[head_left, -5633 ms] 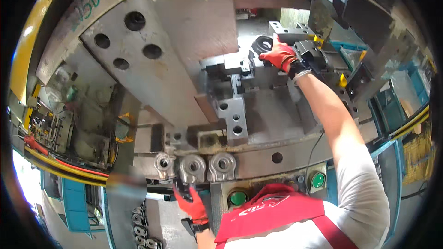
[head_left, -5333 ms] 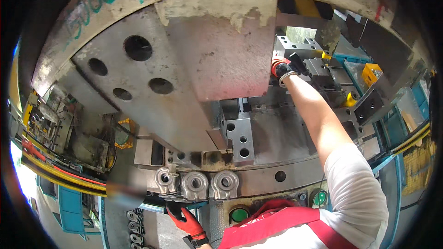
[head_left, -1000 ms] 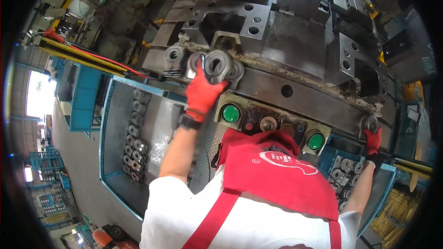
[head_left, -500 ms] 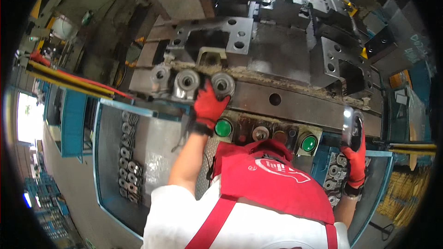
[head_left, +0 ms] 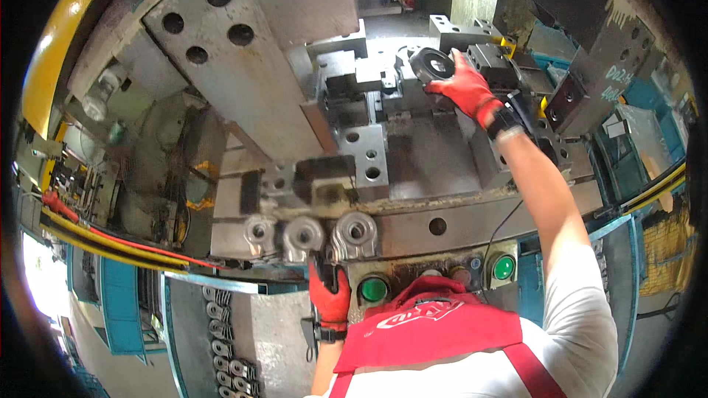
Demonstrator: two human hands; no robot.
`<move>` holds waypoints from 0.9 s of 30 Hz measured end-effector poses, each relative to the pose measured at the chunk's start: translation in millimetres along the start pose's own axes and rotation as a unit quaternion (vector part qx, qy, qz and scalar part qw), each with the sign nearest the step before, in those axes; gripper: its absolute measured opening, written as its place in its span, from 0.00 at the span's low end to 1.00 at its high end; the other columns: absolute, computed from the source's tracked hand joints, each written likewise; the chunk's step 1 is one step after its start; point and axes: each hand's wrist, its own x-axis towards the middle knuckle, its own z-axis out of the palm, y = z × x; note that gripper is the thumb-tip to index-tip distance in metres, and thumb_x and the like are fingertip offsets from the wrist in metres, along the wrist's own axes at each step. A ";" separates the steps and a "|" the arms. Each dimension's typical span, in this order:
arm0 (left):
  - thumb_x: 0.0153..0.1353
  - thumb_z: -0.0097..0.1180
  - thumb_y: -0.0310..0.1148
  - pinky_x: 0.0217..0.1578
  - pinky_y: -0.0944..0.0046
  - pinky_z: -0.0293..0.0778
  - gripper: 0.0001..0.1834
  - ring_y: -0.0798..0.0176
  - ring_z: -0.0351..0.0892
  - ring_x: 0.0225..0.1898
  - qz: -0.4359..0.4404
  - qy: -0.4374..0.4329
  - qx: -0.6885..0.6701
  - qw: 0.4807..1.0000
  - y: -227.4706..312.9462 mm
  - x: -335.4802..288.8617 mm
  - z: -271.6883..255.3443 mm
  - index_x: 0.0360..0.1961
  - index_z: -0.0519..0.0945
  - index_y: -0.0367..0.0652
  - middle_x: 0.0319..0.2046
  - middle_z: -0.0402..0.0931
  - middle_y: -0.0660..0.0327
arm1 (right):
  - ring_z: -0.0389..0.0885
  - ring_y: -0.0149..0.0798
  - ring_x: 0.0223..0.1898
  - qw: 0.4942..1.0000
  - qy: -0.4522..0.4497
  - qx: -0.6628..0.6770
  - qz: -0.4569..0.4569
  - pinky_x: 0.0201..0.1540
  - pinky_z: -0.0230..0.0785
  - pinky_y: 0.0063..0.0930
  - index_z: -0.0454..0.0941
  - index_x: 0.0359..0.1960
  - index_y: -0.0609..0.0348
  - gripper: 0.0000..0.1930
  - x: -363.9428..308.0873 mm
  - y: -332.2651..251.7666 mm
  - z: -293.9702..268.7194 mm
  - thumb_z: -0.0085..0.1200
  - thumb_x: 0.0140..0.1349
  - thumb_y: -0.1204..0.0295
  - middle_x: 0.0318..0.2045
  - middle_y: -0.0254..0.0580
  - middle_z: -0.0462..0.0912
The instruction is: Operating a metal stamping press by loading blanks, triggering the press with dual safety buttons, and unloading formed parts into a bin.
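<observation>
Probably factory press shop: steel die blocks (head_left: pixel 243 66), green push-buttons (head_left: pixel 373 290).

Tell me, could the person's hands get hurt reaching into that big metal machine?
Possibly. The right hand reaches deep among the steel blocks, holding a dark round metal part; it might get pinched, or the part could slip and drop. The left hand rests right beside a green button on the front panel, so a bump could press it while the other arm is inside.
</observation>
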 end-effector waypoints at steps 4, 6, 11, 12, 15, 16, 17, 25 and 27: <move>0.50 0.55 0.31 0.55 0.58 0.59 0.33 0.46 0.64 0.56 -0.040 0.068 0.032 0.996 -32.9 2.4 -15.7 0.56 0.60 0.29 0.52 0.65 0.41 | 0.74 0.51 0.46 0.989 -0.030 -0.124 0.073 0.48 0.65 0.35 0.47 0.60 0.71 0.54 69.3 -13.8 29.8 0.58 0.37 0.46 0.44 0.57 0.75; 0.51 0.54 0.29 0.55 0.58 0.59 0.33 0.47 0.64 0.56 -0.081 0.088 0.019 0.993 -44.2 7.0 -18.1 0.58 0.58 0.29 0.53 0.64 0.41 | 0.73 0.50 0.49 0.978 -0.045 -0.161 0.124 0.51 0.65 0.34 0.46 0.62 0.62 0.53 89.8 -21.9 36.8 0.57 0.37 0.45 0.49 0.53 0.73; 0.52 0.50 0.22 0.55 0.60 0.59 0.33 0.53 0.65 0.56 -0.064 0.120 -0.049 0.990 -55.8 15.3 -20.7 0.60 0.55 0.31 0.54 0.64 0.45 | 0.74 0.45 0.48 0.972 -0.108 -0.186 0.097 0.49 0.67 0.32 0.61 0.56 0.62 0.42 133.7 -10.9 75.0 0.56 0.40 0.49 0.48 0.49 0.74; 0.52 0.49 0.19 0.55 0.61 0.59 0.33 0.55 0.65 0.55 -0.064 0.118 -0.043 0.990 -57.4 15.7 -19.1 0.61 0.54 0.33 0.54 0.64 0.46 | 0.74 0.45 0.48 0.969 -0.164 -0.178 0.044 0.49 0.66 0.32 0.68 0.53 0.58 0.36 147.4 4.1 78.1 0.55 0.42 0.50 0.48 0.46 0.75; 0.52 0.48 0.19 0.55 0.61 0.60 0.33 0.55 0.66 0.55 -0.086 0.120 -0.050 0.988 -52.9 18.6 -14.8 0.61 0.54 0.33 0.53 0.65 0.46 | 0.74 0.45 0.48 0.960 -0.174 -0.214 0.040 0.48 0.66 0.38 0.76 0.45 0.52 0.26 156.2 -5.9 100.4 0.51 0.45 0.53 0.46 0.44 0.76; 0.52 0.48 0.19 0.55 0.62 0.60 0.32 0.54 0.67 0.54 -0.093 0.124 -0.053 0.986 -48.1 17.3 -14.2 0.61 0.54 0.33 0.53 0.66 0.46 | 0.74 0.45 0.48 0.937 -0.220 -0.269 0.015 0.48 0.67 0.40 0.75 0.45 0.51 0.26 162.7 -9.2 107.7 0.51 0.45 0.53 0.46 0.44 0.77; 0.52 0.48 0.19 0.55 0.61 0.60 0.32 0.54 0.66 0.55 -0.097 0.124 -0.089 0.983 -44.8 19.6 -12.4 0.60 0.55 0.33 0.54 0.65 0.46 | 0.75 0.45 0.47 0.941 -0.206 -0.269 0.001 0.46 0.67 0.42 0.76 0.44 0.51 0.25 153.0 -10.9 98.0 0.49 0.46 0.53 0.46 0.43 0.76; 0.55 0.51 0.29 0.58 0.58 0.53 0.31 0.50 0.59 0.59 -0.094 0.207 -0.003 0.974 -39.3 12.2 -24.1 0.59 0.57 0.30 0.56 0.60 0.43 | 0.62 0.48 0.58 0.963 -0.055 -0.251 0.078 0.56 0.57 0.40 0.57 0.59 0.64 0.39 65.3 -45.8 70.3 0.44 0.52 0.46 0.56 0.55 0.64; 0.55 0.51 0.31 0.58 0.59 0.52 0.31 0.49 0.58 0.59 -0.133 0.228 -0.015 0.964 -42.2 8.1 -22.3 0.58 0.58 0.30 0.56 0.60 0.44 | 0.61 0.48 0.58 0.964 -0.090 -0.244 -0.054 0.58 0.54 0.36 0.53 0.60 0.67 0.37 49.9 -20.9 59.8 0.46 0.56 0.52 0.56 0.57 0.62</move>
